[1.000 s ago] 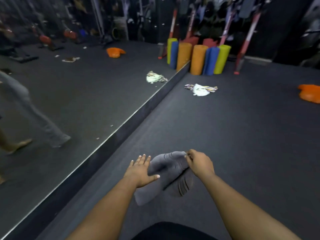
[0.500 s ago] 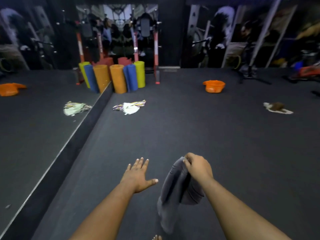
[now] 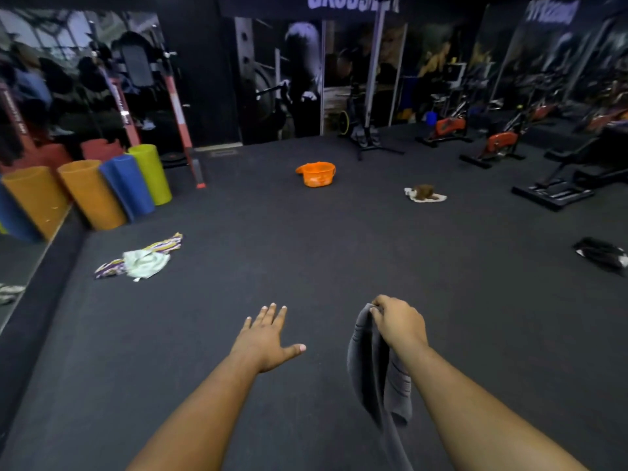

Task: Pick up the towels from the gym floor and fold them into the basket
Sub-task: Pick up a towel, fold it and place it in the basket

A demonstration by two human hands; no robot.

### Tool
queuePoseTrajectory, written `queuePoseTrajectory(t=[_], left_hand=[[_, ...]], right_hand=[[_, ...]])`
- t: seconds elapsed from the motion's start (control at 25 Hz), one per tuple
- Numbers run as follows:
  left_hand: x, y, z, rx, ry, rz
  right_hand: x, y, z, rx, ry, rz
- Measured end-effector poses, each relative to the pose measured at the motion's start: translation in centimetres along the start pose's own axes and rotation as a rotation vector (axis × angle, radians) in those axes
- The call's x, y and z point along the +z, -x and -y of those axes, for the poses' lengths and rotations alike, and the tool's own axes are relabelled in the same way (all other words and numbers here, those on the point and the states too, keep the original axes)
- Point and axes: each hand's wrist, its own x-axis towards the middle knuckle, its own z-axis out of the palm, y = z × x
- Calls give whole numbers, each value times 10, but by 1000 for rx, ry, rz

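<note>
Holding a grey towel (image 3: 368, 362) pinched in my right hand (image 3: 401, 322) — it hangs limp above the gym floor (image 3: 306, 266). Left hand (image 3: 266, 338) flat, fingers spread, holding nothing. Orange basket (image 3: 316, 174) sits mid-floor w/ a striped towel (image 3: 142, 258) near the left-edge mirror (image 3: 20, 260).

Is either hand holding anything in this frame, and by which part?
The right hand pinches the grey towel at its bunched top edge; the rest hangs down. The left hand is spread open, holding nothing.
</note>
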Motion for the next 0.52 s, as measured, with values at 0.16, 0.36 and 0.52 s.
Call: queuePoseTrajectory(t=[0.16, 0.36, 0.52], left_hand=[[-28, -92, -14, 59, -38, 9], [-45, -213, -41, 55, -48, 33], [-78, -306, -65, 31, -55, 19]], right_hand=[[-7, -83, -19, 67, -15, -62], [3, -195, -54, 72, -39, -35], [-6, -299, -69, 9, -39, -14]])
